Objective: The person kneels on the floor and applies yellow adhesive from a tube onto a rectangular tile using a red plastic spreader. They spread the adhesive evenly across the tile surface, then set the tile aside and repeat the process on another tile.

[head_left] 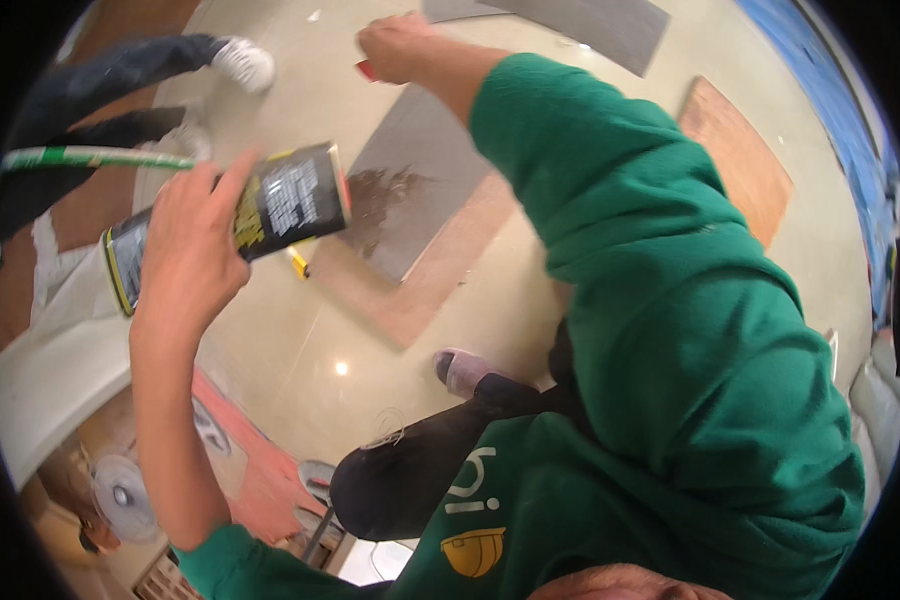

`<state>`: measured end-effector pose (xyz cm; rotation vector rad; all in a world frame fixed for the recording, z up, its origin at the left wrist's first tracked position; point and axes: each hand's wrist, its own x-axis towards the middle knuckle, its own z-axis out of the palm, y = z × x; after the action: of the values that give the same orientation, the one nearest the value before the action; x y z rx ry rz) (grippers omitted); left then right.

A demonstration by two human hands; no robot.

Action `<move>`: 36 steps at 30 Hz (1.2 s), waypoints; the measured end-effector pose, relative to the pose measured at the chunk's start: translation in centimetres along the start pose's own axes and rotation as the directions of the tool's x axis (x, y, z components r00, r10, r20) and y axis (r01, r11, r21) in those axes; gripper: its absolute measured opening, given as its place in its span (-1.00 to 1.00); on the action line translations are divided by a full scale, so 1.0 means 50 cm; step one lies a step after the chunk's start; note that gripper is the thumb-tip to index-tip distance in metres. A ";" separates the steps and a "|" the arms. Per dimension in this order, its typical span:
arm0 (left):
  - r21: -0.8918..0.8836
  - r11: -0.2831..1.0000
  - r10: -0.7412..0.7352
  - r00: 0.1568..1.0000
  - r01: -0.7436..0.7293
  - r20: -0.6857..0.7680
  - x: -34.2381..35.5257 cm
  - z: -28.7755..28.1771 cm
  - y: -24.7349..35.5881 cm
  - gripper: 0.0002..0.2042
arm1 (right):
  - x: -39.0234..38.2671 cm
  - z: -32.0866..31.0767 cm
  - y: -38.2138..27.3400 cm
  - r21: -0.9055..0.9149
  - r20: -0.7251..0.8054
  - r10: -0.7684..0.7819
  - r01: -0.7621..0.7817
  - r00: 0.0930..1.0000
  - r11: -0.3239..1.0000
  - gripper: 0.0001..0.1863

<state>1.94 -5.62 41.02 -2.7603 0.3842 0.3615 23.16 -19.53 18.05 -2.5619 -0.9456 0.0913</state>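
Note:
My left hand (192,245) is wrapped round a black rectangular can (305,200) with yellow edging. The can lies tilted on its side in the air, one end toward a grey sheet (425,135). A wet-looking brown patch (382,195) is spread on that sheet, which rests on a light wooden board (395,315). My right hand (395,48) is stretched out beyond the sheet's far edge, fingers closed. A small red piece (366,70) shows below its fingers; most of that thing is hidden.
A person's leg (120,70) and white shoe (245,65) are at the far left, near a green-and-white tube (100,157). More grey sheets (600,25) lie at the top. An orange-brown board (735,160) lies right, and a small yellow tool (298,263) below the can.

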 end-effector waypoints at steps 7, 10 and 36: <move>-0.052 0.999 0.000 0.999 0.002 0.039 0.000 0.014 0.011 -0.17 | 0.068 0.091 -0.054 -0.050 -0.106 0.036 -0.041 0.994 0.998 -0.84; -0.040 0.999 -0.027 0.995 0.031 0.098 0.008 -0.003 0.028 -0.14 | 0.051 0.051 -0.088 0.010 -0.023 0.035 -0.034 0.999 0.999 -0.79; -0.008 1.000 0.019 1.000 -0.019 0.016 0.032 -0.019 0.055 -0.22 | 0.043 0.004 0.036 0.137 -0.206 0.105 -0.078 0.973 0.988 -0.72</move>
<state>2.80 -8.80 40.62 -2.7613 0.4065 0.3902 25.86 -19.35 17.31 -2.4376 -0.7173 -0.0926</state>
